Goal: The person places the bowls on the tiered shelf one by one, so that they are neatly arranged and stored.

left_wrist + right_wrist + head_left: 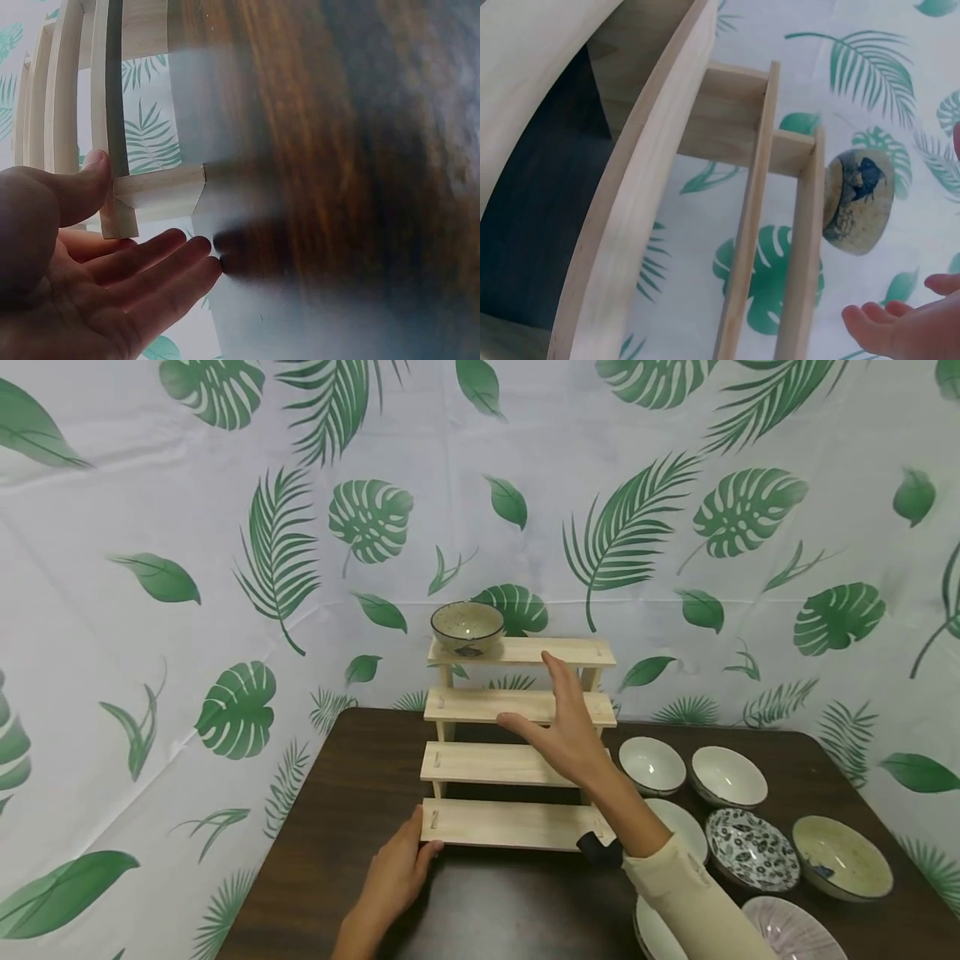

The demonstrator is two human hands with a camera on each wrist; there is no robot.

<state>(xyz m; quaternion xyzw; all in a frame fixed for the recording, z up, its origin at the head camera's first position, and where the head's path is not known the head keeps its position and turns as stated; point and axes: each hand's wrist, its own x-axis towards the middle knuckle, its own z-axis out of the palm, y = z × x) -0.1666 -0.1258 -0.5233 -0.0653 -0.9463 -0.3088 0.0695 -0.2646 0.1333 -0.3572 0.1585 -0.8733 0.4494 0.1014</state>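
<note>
Head view: a beige, dark-rimmed round ceramic bowl (468, 628) is sitting top left on a pale wooden four-tier shelf (495, 823), the right hand (568, 739) hovering wide and empty before it. Left wrist view: the left hand (97, 304), fingers extended, is touching the shelf's lowest board. Right wrist view: the blue-painted bowl is standing apart from the right hand.

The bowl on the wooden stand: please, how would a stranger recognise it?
On the dark table is a stepped wooden stand. At the left end of its top shelf sits a beige bowl with a dark rim. It alone is on the stand; the other bowls are on the table.
</note>
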